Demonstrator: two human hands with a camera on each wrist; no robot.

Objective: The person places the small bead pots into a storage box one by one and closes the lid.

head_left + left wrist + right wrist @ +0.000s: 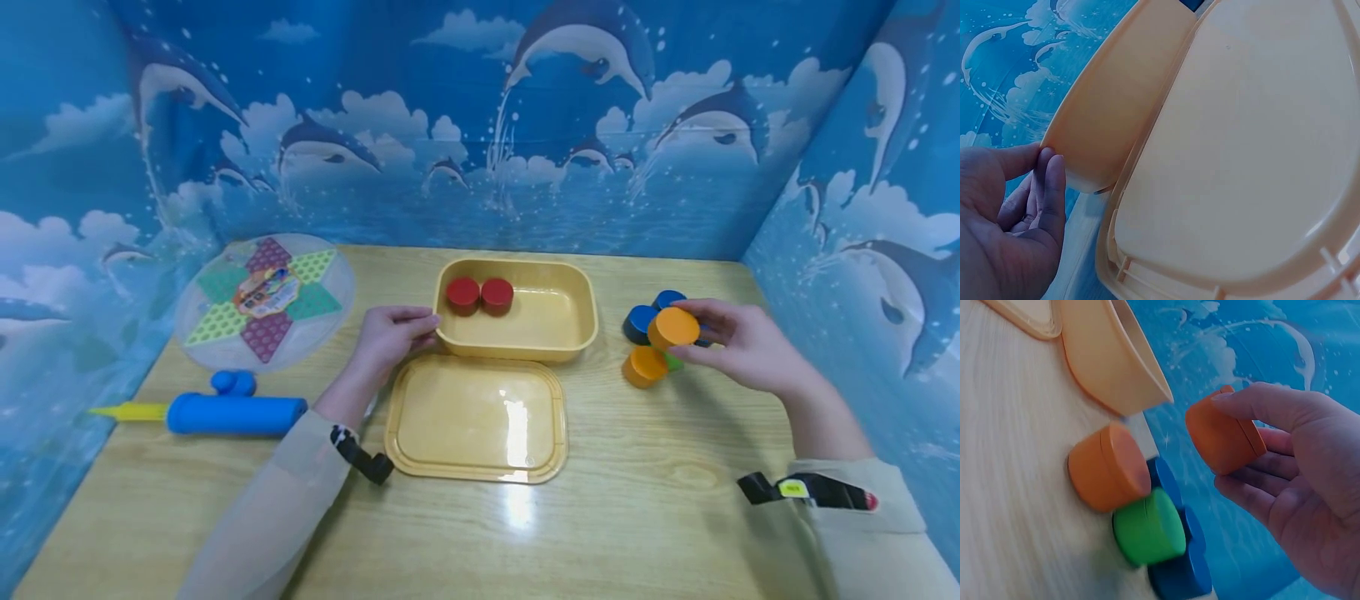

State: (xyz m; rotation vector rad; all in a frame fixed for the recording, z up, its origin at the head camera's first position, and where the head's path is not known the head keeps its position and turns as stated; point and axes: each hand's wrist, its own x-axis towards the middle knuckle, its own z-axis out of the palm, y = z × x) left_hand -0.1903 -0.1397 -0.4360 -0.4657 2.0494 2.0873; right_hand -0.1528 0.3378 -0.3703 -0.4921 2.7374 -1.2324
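My right hand [738, 343] grips an orange round lidded pot [673, 328], lifted above a small group on the table. In that group stand a second orange pot [645, 367], a green pot [1150, 529] and several blue pots [640, 323]. My left hand [393, 337] pinches the left rim of a yellow rectangular box [555, 312] between thumb and fingers. Inside the box, at its left end, two red pots [480, 297] sit side by side. Directly in front of the box lies a flat yellow lid [465, 417].
At the left lies a blue hand pump [236, 414] with a yellow nozzle, a small blue object [233, 382] behind it. A round star-patterned game board [266, 300] is at the back left. A dolphin-print curtain [420, 125] borders the wooden table [637, 525].
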